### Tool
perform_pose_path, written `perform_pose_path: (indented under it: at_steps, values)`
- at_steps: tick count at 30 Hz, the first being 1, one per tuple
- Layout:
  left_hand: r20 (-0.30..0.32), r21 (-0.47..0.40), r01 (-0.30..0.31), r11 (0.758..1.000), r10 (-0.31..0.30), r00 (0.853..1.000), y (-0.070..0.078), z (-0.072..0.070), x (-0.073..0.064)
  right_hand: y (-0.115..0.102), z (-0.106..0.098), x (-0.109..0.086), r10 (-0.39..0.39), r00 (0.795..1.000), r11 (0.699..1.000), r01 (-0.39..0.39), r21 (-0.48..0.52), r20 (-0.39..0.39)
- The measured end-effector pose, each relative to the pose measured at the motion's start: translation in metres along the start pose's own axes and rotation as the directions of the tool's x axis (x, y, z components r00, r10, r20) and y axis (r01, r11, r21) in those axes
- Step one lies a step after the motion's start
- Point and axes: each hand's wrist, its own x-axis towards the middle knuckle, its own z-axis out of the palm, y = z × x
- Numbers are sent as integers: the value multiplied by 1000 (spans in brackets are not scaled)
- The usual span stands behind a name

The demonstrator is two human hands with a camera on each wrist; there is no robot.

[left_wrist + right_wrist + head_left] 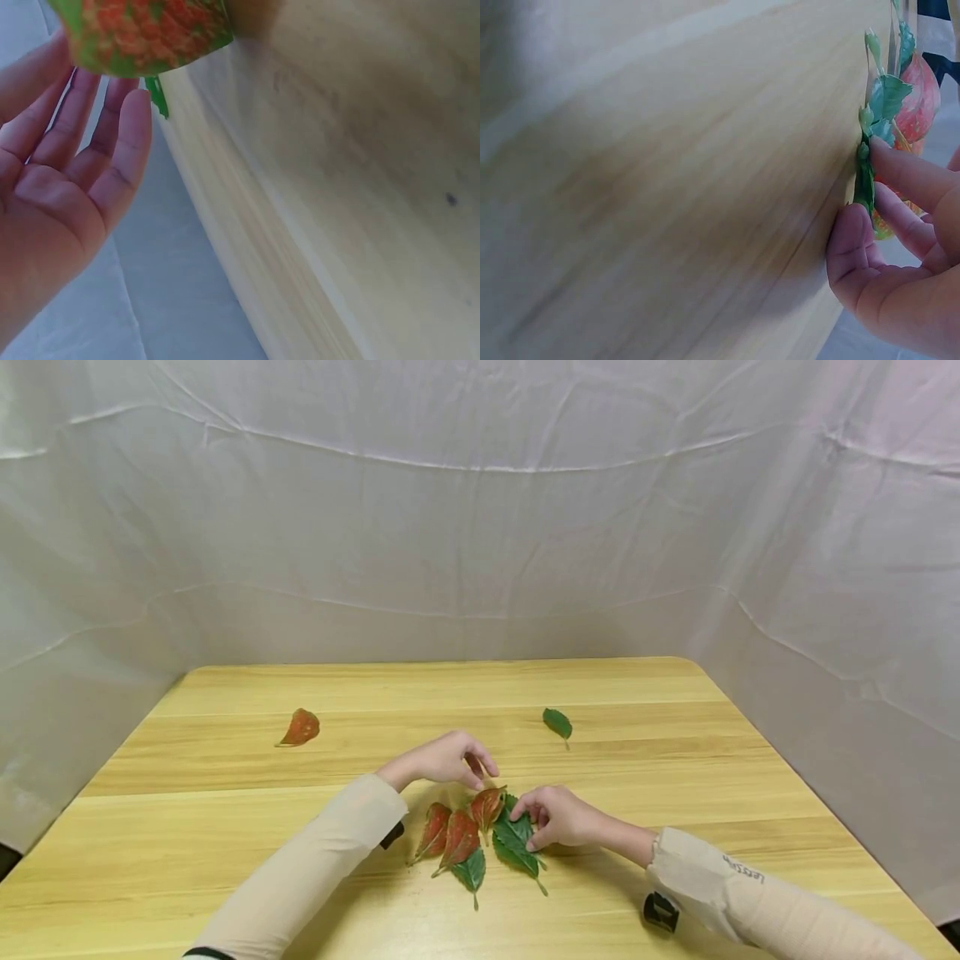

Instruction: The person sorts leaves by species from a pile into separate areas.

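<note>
Head view first: the left hand (450, 758) arches beyond the red leaf (487, 807), fingers loosely parted, thumb nearest its far end; that leaf runs roughly near to far, just right of two more red leaves (461, 835). Over on the right, the right hand (564, 817) has thumb and forefinger spread, tips on the green leaf (513, 842), which lies left of the palm, stem pointing near and right. Left wrist view: palm showing, fingers extended beside the red leaf; thumb contact, can't tell. Right wrist view: fingertips meet green leaf above the table (667, 187); pinched or merely pressed, can't tell.
</note>
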Motion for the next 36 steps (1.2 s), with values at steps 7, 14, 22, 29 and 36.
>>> perform_pose_path:
  at_steps: [7, 14, 22, 29, 36]
  values:
    - [68, -3, -31, 1000, 31, 997, -5, 2, 8, 1, 0, 0, -7, 1000, 1000, 7, -2, 0]
    - [161, 12, -13, 1000, 11, 987, -5, 4, 12, 1, 1, 0, -13, 1000, 1000, 13, 1, 0]
    - [198, 2, 16, 1000, -16, 980, -5, 5, 13, 2, 0, 0, -5, 1000, 1000, 5, 4, -2]
    - [241, -7, 0, 1000, 2, 971, -3, 5, 12, 3, 1, 0, -8, 1000, 1000, 8, 4, -4]
    - [289, 40, -29, 999, 16, 957, -6, 5, 14, 3, 1, 1, -8, 1000, 1000, 8, 2, -2]
